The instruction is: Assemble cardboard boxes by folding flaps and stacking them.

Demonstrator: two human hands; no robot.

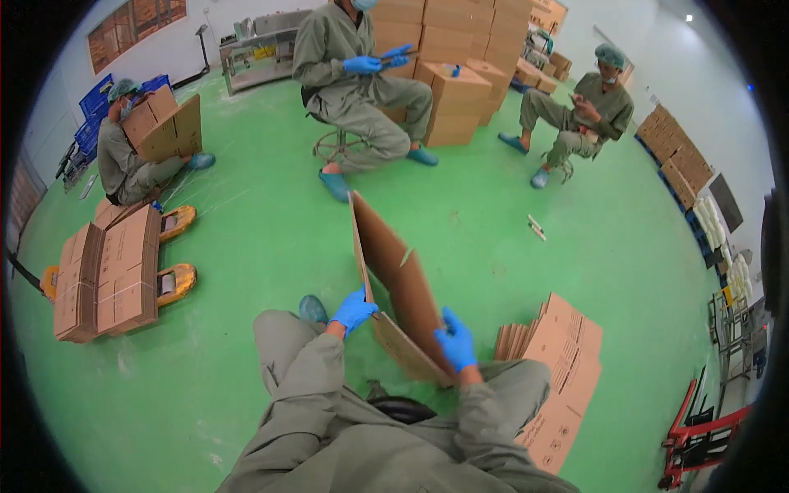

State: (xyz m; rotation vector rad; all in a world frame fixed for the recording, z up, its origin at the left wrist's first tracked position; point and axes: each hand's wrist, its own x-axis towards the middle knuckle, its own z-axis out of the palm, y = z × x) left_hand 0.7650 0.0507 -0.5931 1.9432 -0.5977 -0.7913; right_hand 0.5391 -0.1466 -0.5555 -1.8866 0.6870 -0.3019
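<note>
Green floor (468,226); part-opened carton (403,287) near centre, between both hands; left hand (354,313) gripping its left panel; right hand (456,341) against its right panel, grip cannot be told; flat cartons (569,345) stacked near right

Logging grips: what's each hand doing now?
Left hand: holding the carton by its left side.
Right hand: at the carton's right side; grip can't be told.

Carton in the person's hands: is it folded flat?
No, the carton gapes open, with green floor showing through it.
</note>
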